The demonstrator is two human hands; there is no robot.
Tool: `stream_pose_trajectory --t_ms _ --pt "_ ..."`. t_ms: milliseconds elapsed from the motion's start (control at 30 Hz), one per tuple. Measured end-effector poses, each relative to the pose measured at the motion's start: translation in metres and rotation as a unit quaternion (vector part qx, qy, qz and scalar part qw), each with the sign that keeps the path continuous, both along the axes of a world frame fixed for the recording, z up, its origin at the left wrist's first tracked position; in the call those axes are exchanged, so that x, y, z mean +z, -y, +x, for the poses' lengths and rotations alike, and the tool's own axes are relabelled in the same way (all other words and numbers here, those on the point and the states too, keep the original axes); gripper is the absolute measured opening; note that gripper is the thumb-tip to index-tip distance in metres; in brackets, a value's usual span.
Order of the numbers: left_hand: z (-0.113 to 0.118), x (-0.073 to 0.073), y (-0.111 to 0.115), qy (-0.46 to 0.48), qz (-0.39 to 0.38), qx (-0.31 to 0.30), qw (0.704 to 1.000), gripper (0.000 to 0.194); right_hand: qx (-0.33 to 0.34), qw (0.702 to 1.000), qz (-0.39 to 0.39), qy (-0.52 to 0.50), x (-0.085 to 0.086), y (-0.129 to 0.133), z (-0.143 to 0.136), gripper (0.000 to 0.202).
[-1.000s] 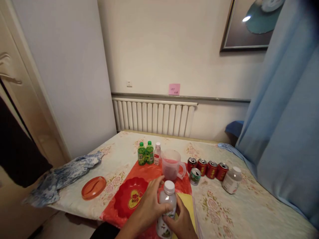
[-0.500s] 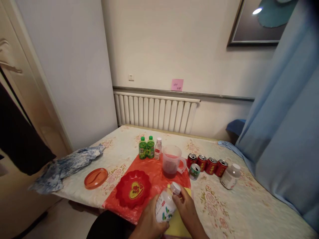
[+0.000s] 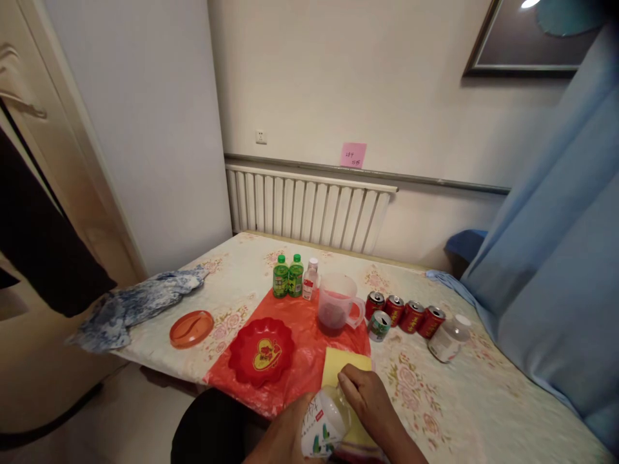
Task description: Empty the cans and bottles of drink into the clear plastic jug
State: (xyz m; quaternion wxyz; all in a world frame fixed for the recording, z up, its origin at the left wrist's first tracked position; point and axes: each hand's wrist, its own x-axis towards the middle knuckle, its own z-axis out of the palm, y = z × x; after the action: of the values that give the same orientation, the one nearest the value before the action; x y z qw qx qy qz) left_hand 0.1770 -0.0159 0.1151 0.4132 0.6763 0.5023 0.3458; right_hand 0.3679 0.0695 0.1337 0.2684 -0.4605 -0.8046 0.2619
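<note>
My left hand (image 3: 285,433) is wrapped round a clear plastic bottle (image 3: 323,426) with a white label, tilted with its neck to the upper right. My right hand (image 3: 370,399) closes its fingers over the neck end, hiding the white cap. Beneath the hands lies a yellow pad (image 3: 338,362). Beyond stands a translucent measuring jug (image 3: 337,306) with reddish contents, its handle to the right. A red scalloped plate (image 3: 262,352) lies on the red plastic sheet (image 3: 309,357) to the left.
Two green bottles (image 3: 288,277) and a small clear bottle (image 3: 310,280) stand behind. Right of the jug are several red cans (image 3: 412,317), a green can (image 3: 379,326) and a capped bottle (image 3: 447,340). An orange lid (image 3: 191,329) and crumpled cloth (image 3: 140,306) lie left.
The bottle and both hands sit lower in the view. My right fingers now cover the white cap, which showed before. The whole view has shifted slightly.
</note>
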Motion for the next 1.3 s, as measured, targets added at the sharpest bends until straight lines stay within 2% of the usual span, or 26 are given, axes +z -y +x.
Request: stream_pose_trajectory --t_ms 100,233,333,400,467,533,600,667,767,900,1000,1067,1167,1300 --pt "-0.005 0.007 0.000 0.034 -0.010 -0.022 0.999 0.056 0.055 0.997 -0.022 -0.054 0.013 0.001 0.000 0.034" --pt "-0.014 -0.007 -0.004 0.025 -0.028 -0.011 0.999 0.064 0.122 0.986 -0.066 -0.097 0.028 -0.002 0.004 0.026" --pt "-0.020 -0.017 -0.004 0.016 -0.040 -0.010 0.999 0.066 0.167 0.968 -0.109 -0.152 0.027 -0.005 0.009 0.025" --pt "-0.022 -0.019 -0.003 0.017 -0.046 -0.011 0.999 0.063 0.166 0.959 -0.149 -0.177 0.022 -0.007 0.010 0.027" --pt "-0.022 -0.018 -0.001 0.022 -0.049 -0.011 0.998 0.064 0.135 0.959 -0.178 -0.177 0.017 -0.008 0.010 0.035" --pt "-0.022 -0.016 0.001 0.024 -0.048 -0.012 0.998 0.066 0.086 0.969 -0.174 -0.152 0.013 -0.008 0.008 0.043" --pt "-0.022 -0.015 0.001 0.024 -0.043 -0.016 0.999 0.065 0.049 0.983 -0.138 -0.112 0.012 -0.007 0.005 0.039" --pt "-0.021 -0.014 0.000 0.023 -0.041 -0.018 0.999 0.063 0.051 0.991 -0.106 -0.070 0.012 -0.006 0.003 0.022" --pt "-0.022 -0.017 -0.001 0.018 -0.048 -0.016 0.999 0.064 0.077 0.991 -0.101 -0.046 0.014 -0.005 0.002 0.021" --pt "-0.024 -0.020 -0.002 0.015 -0.062 -0.012 0.998 0.067 0.089 0.979 -0.132 -0.128 0.012 -0.010 0.009 0.020" --pt "-0.028 -0.023 -0.002 0.022 -0.062 0.001 0.998 0.070 0.080 0.954 -0.185 -0.222 0.000 -0.023 0.017 0.027" --pt "-0.033 -0.025 -0.002 0.036 -0.060 0.014 0.997 0.076 0.041 0.946 -0.202 -0.250 -0.017 -0.033 0.023 0.031" --pt "-0.040 -0.031 -0.002 0.056 -0.071 0.045 0.995 0.081 -0.045 0.958 -0.183 -0.216 -0.049 -0.045 0.025 0.035" --pt "-0.046 -0.035 -0.003 0.093 -0.081 0.083 0.989 0.080 -0.085 0.970 -0.136 -0.181 -0.080 -0.051 0.017 0.034"
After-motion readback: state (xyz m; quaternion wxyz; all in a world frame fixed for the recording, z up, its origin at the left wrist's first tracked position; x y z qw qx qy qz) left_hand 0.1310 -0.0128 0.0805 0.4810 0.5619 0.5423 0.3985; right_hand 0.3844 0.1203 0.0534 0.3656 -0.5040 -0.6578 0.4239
